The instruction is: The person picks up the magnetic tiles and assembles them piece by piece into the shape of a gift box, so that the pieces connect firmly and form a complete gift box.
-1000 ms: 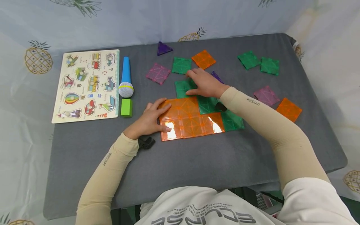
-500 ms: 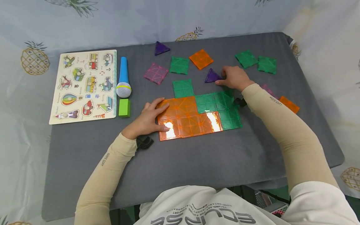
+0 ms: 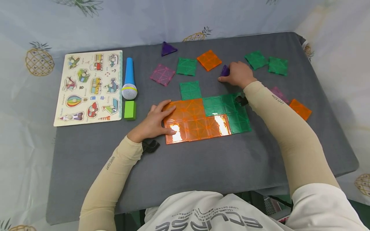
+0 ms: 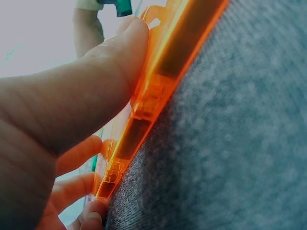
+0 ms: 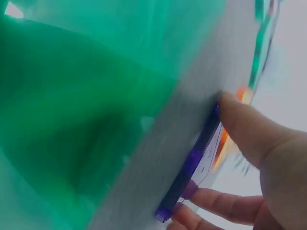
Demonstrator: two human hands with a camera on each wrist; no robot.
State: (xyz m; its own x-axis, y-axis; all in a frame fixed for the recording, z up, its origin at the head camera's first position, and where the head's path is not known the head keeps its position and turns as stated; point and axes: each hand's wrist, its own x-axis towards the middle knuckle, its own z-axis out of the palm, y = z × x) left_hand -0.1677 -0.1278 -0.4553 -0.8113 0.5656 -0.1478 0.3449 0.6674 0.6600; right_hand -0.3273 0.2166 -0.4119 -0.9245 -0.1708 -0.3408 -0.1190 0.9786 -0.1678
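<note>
In the head view, my right hand grips a purple triangle magnetic tile behind the joined panel. The right wrist view shows the thumb at one corner of that triangle and fingers along its edge. My left hand rests on the left end of a flat panel of orange tiles, its fingers spread and relaxed. Green tiles continue the panel on the right. One green square tile lies at the panel's back edge. The left wrist view shows the thumb on the orange edge.
Loose square tiles lie behind and right: pink, green, orange, green and orange. Another purple triangle is farther back. At left are a picture puzzle board, a toy microphone and a green block.
My right hand has left the green square behind the panel, moved right and taken hold of the purple triangle, which has shifted slightly back. My left hand has stayed on the orange tiles.
</note>
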